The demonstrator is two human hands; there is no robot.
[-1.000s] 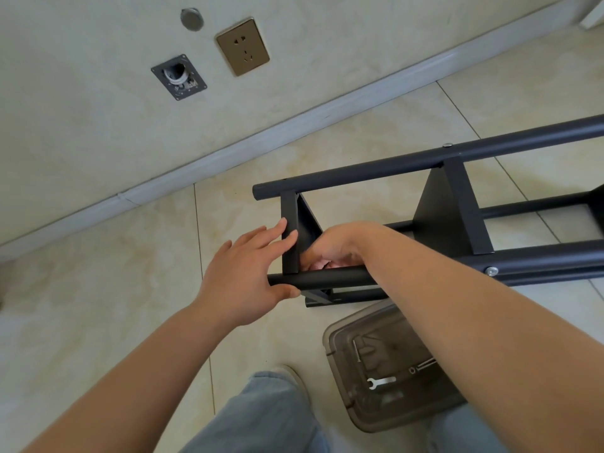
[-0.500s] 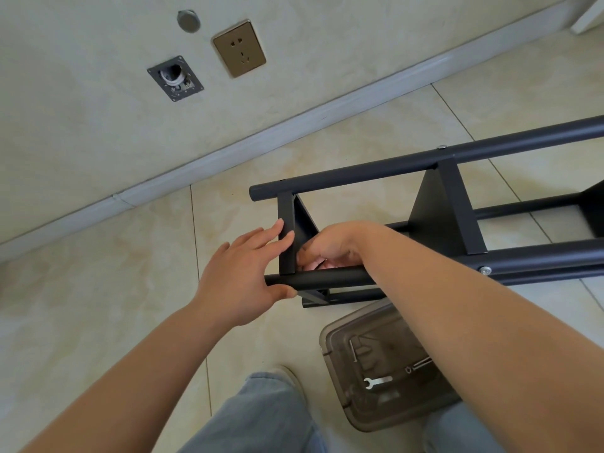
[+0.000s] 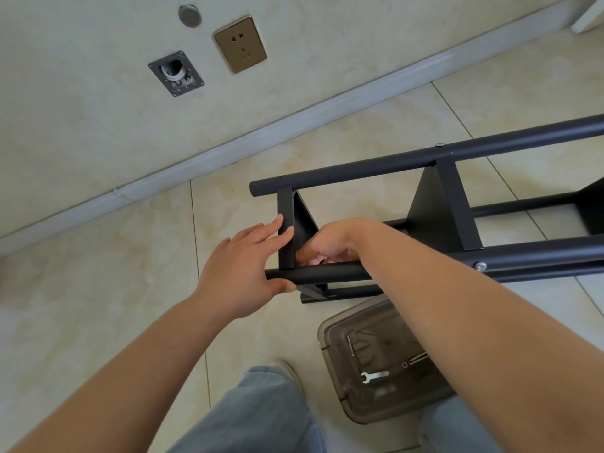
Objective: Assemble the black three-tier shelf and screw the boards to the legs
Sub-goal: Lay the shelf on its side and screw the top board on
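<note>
The left hand (image 3: 243,273) lies flat with straight fingers on the end board (image 3: 287,230), thumb under the near leg (image 3: 327,275). The right hand (image 3: 330,241) curls inside the shelf (image 3: 438,210); its hold is hidden.

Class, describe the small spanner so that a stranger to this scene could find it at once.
Start at the black shelf frame lying on the tiled floor. Just below it stands a smoky transparent plastic box. Inside, the spanner is the flat, bright silver piece with a forked open end, paler than the thin dark parts beside it.
</note>
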